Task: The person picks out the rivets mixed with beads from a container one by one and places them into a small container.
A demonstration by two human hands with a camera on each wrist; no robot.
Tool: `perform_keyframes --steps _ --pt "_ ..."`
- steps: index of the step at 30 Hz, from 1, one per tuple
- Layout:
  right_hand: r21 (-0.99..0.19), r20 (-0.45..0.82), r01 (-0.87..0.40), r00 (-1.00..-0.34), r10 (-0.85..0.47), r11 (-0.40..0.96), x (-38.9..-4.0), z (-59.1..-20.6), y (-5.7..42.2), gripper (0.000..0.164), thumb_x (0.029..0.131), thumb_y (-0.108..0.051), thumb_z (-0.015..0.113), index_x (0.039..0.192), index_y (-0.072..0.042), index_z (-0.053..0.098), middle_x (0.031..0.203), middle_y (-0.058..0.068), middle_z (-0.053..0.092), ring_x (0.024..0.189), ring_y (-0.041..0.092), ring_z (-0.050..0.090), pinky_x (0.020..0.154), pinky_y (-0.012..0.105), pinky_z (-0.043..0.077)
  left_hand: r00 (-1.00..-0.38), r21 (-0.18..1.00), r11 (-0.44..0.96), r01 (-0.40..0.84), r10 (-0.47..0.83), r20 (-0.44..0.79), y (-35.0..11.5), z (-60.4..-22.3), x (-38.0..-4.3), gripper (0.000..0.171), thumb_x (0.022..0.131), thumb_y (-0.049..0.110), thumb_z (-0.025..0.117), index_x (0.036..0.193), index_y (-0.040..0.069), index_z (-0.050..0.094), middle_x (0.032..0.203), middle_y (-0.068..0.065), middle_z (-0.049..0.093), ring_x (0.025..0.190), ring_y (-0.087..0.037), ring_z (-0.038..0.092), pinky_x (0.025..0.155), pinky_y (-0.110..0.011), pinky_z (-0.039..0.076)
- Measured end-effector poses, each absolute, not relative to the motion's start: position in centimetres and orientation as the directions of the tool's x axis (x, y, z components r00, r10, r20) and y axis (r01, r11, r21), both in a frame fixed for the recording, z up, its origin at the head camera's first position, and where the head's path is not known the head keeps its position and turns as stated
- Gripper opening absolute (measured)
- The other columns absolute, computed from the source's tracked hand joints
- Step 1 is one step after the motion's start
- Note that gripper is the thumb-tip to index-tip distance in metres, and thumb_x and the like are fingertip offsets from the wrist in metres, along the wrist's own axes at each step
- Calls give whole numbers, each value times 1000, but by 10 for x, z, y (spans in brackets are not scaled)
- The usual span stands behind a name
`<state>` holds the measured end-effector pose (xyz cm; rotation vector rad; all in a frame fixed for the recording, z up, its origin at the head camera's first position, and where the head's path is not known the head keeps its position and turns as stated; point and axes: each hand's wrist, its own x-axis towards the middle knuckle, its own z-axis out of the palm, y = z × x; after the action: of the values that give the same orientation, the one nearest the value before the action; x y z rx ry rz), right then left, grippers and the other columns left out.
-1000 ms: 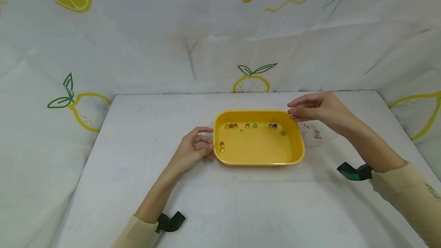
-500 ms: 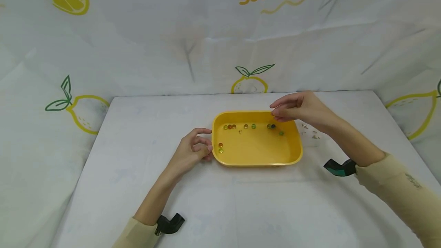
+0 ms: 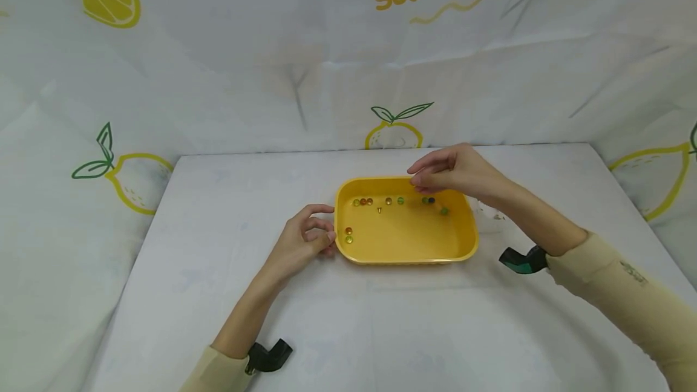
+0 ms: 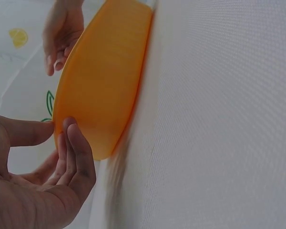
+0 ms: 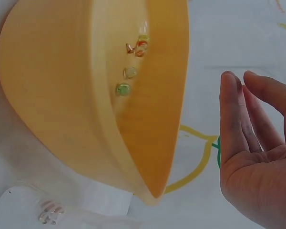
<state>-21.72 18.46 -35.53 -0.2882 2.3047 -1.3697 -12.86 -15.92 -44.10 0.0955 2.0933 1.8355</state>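
A yellow tray (image 3: 403,241) holds several small glass marbles (image 3: 369,201), amber, green and dark blue, mostly along its far wall. One small gold pin (image 3: 379,210) stands among them. My left hand (image 3: 302,235) touches the tray's left end from outside, fingertips at the rim and on the outer wall, as the left wrist view shows. My right hand (image 3: 449,171) hovers over the far rim, thumb and fingertips drawn close together. In the right wrist view no object shows between those fingertips, and I cannot tell whether something tiny is pinched there.
A clear box (image 5: 21,207) with several small gold pieces (image 5: 51,212) stands at the tray's right end, partly behind the right forearm in the head view. The white tabletop (image 3: 348,325) meets a lemon-print cloth (image 3: 245,77) at the back.
My right hand has moved left, from the tray's far right corner to above its far rim. The left hand stays at the left end. The marbles and pin keep their places.
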Motion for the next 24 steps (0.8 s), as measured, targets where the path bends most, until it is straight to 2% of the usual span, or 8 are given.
perform_keyframes --steps 10,17,24 --pt "-871 -276 29 -854 -440 491 -224 -358 170 35 100 -11 78 129 7 72 114 20 82 98 24 84 95 48 68 -938 970 167 -174 273 -215 -158 -440 -128 50 101 2 70 148 12 56 111 -14 69 84 -23 75 79 -30 69" --pt "-864 -287 12 -833 -474 503 -231 -364 159 33 99 -11 78 127 7 74 109 17 83 97 30 83 94 47 68 -937 971 162 -177 273 -216 -159 -440 -128 51 101 3 70 148 12 56 112 -15 69 84 -25 75 80 -31 69" --pt "-861 -293 -1 -817 -497 509 -234 -370 152 30 98 -10 80 123 6 76 110 22 83 97 32 83 93 47 69 -935 972 140 -191 274 -223 -158 -440 -129 50 101 2 71 147 13 56 109 -12 69 85 -26 76 80 -32 69"
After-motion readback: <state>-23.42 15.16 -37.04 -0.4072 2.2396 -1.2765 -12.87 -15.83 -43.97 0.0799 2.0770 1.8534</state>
